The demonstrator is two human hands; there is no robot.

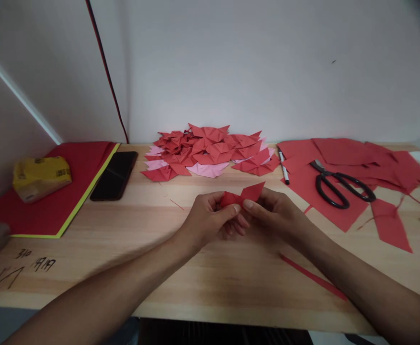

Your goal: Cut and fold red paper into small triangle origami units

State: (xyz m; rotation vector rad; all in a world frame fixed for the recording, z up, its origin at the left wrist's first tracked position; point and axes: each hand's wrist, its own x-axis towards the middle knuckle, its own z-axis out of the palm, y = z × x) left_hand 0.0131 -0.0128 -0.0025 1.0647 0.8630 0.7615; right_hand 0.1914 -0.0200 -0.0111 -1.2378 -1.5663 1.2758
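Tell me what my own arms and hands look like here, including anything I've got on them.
Your left hand and right hand are both bare, with no gloves. No sleeve covers either forearm as far as the picture shows, and no watch or bracelet shows at the wrists. No ring shows, though some fingers are hidden.

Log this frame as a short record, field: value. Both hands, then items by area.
left hand: left hand, pinching folded red paper
right hand: right hand, pinching the same piece
back centre: pile of red and pink folded pieces
right side: black-handled scissors and pen, on red paper
left side: phone; yellow packet on red sheets
front: red strip
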